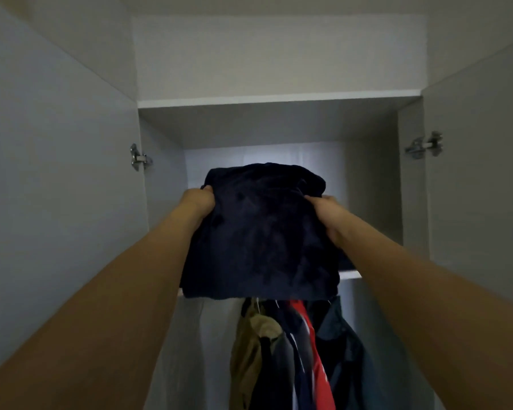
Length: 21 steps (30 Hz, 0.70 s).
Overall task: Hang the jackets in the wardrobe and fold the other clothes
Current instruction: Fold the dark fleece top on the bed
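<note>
The folded garment [261, 232] is a dark navy bundle of soft, plush-looking fabric, roughly rectangular, with a rounded, slightly rumpled far edge and a straighter near edge. It is held up at the mouth of the wardrobe, level with the shelf [348, 274], its near edge overlapping the shelf's front lip; whether its underside already rests on the board cannot be told. The left hand [197, 202] grips the left side with fingers curled into the cloth, and the right hand [328, 213] grips the right side the same way, both arms extended. The step in hand appears to be stowing the bundle on the shelf. To do it well, keep both sides level, slide the bundle straight back until its whole base is supported, then release both sides together so that the fold does not open. Soft fabric of this kind is likely to sag at the middle, so support from beneath is advisable. Below the shelf hang jackets [296, 350] in olive, navy, red and dark teal, pressed close together. Both doors stand open, with a hinge [139, 158] at left and another hinge [424, 145] at right. An upper shelf [264, 100] spans the compartment above.
</note>
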Available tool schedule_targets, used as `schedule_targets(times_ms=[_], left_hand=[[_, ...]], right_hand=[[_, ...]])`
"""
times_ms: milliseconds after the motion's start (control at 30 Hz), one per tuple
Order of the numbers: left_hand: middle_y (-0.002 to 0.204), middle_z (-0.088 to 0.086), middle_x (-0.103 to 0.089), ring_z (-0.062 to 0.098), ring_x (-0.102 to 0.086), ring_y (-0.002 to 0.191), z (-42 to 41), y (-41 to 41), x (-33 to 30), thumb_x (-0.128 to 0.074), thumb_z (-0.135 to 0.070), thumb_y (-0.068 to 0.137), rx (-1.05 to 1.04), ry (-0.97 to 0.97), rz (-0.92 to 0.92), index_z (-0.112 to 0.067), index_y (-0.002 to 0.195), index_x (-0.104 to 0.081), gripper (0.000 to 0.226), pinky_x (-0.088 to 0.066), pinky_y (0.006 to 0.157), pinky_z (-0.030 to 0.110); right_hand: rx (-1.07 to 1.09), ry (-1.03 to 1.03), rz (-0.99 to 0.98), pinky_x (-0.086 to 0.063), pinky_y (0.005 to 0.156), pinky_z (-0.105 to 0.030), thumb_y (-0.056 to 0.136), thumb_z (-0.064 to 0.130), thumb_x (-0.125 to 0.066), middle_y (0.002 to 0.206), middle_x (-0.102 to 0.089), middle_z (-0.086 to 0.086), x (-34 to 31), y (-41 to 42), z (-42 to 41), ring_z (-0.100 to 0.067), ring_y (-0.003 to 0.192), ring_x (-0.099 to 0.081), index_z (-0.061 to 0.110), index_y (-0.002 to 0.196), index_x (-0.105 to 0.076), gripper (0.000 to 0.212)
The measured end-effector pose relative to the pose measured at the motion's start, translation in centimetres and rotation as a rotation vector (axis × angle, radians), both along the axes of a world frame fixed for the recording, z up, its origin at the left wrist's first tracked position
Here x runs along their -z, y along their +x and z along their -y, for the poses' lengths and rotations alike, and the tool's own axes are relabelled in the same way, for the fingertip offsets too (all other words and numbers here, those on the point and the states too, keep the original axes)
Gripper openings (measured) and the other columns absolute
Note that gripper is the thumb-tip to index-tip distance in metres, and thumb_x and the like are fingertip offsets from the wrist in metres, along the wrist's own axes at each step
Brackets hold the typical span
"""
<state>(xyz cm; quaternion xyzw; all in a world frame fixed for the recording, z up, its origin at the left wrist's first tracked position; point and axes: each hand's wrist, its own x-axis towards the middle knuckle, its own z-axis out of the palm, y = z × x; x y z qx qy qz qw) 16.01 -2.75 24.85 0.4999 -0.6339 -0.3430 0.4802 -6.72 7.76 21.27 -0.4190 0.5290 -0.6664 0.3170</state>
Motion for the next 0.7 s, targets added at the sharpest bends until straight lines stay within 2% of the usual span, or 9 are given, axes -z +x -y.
schedule_targets(times_ms=[67,133,267,467,567,600,633,667,700], left_hand=[[0.142,0.02,-0.047,0.034,-0.051,0.122,5.5,-1.4,-1.8,-0.038,-0.036,0.104,-0.041,-0.022,0.043,0.004,0.143,-0.038,0.056,-0.041,0.09,0.031],[0.144,0.021,-0.045,0.035,-0.048,0.126,10.5,-2.5,-3.4,-0.036,-0.035,0.105,-0.082,-0.029,0.088,0.006,0.143,-0.038,0.055,-0.04,0.096,0.032],[0.14,0.02,-0.05,0.034,-0.051,0.123,20.1,-3.3,-5.7,-0.037,-0.035,0.105,-0.186,-0.071,0.118,0.004,0.141,-0.041,0.053,-0.04,0.091,0.031],[0.14,0.021,-0.049,0.035,-0.05,0.123,33.4,-2.8,-6.6,-0.037,-0.031,0.105,-0.248,-0.062,0.196,0.006,0.139,-0.043,0.05,-0.041,0.099,0.036],[0.143,0.021,-0.046,0.035,-0.048,0.126,39.1,-3.1,-6.5,-0.037,-0.027,0.106,-0.233,-0.037,0.261,0.006,0.141,-0.041,0.048,-0.039,0.1,0.034],[0.143,0.021,-0.046,0.035,-0.048,0.126,40.8,-3.0,-6.4,-0.037,-0.024,0.106,-0.228,-0.004,0.293,0.006,0.14,-0.041,0.046,-0.04,0.1,0.034],[0.144,0.021,-0.045,0.035,-0.047,0.127,42.2,-2.9,-6.2,-0.038,-0.022,0.105,-0.234,0.003,0.33,0.006,0.141,-0.042,0.045,-0.04,0.104,0.035],[0.146,0.02,-0.043,0.035,-0.046,0.129,44.2,-2.8,-5.7,-0.039,-0.02,0.105,-0.235,0.009,0.405,0.005,0.142,-0.041,0.045,-0.038,0.108,0.038],[0.149,0.02,-0.04,0.035,-0.043,0.132,45.4,-3.0,-5.0,-0.041,-0.02,0.104,-0.265,0.047,0.465,0.002,0.144,-0.039,0.046,-0.034,0.111,0.04]], right_hand=[[-0.015,0.015,0.002,-0.054,0.061,-0.029,0.09,0.029,-0.063,0.114,-0.061,-0.012,-1.3,-1.8,6.0,-0.026,0.093,-0.065,0.009,0.138,-0.038,0.058],[-0.044,0.031,-0.001,-0.055,0.067,-0.032,0.09,0.03,-0.063,0.116,-0.059,-0.012,-2.6,-2.9,11.7,-0.027,0.096,-0.063,0.009,0.142,-0.034,0.063],[-0.067,0.003,0.014,-0.046,0.056,-0.029,0.089,0.038,-0.063,0.096,-0.05,-0.004,-5.2,-3.5,21.9,-0.019,0.082,-0.056,0.017,0.142,-0.023,0.069],[-0.14,0.004,0.041,-0.049,0.063,-0.032,0.088,0.046,-0.063,0.113,-0.05,-0.009,-5.4,-2.9,36.6,-0.022,0.091,-0.056,0.017,0.145,-0.021,0.076],[-0.16,0.016,0.05,-0.049,0.062,-0.032,0.087,0.047,-0.063,0.108,-0.05,-0.007,-4.9,-2.9,42.6,-0.021,0.089,-0.056,0.018,0.145,-0.02,0.078],[-0.158,0.03,0.035,-0.051,0.065,-0.034,0.088,0.047,-0.064,0.113,-0.05,-0.008,-4.8,-2.9,44.7,-0.023,0.092,-0.056,0.016,0.147,-0.02,0.08],[-0.146,0.05,0.015,-0.053,0.074,-0.038,0.088,0.044,-0.064,0.124,-0.05,-0.011,-4.9,-2.9,46.8,-0.026,0.1,-0.057,0.014,0.149,-0.018,0.083],[-0.118,0.09,-0.049,-0.051,0.09,-0.04,0.09,0.041,-0.063,0.138,-0.045,-0.014,-4.9,-2.9,48.8,-0.03,0.114,-0.053,0.01,0.152,-0.014,0.085],[-0.099,0.141,-0.151,-0.042,0.104,-0.04,0.094,0.039,-0.059,0.149,-0.036,-0.017,-4.5,-2.8,50.8,-0.032,0.127,-0.046,0.007,0.153,-0.009,0.084]])
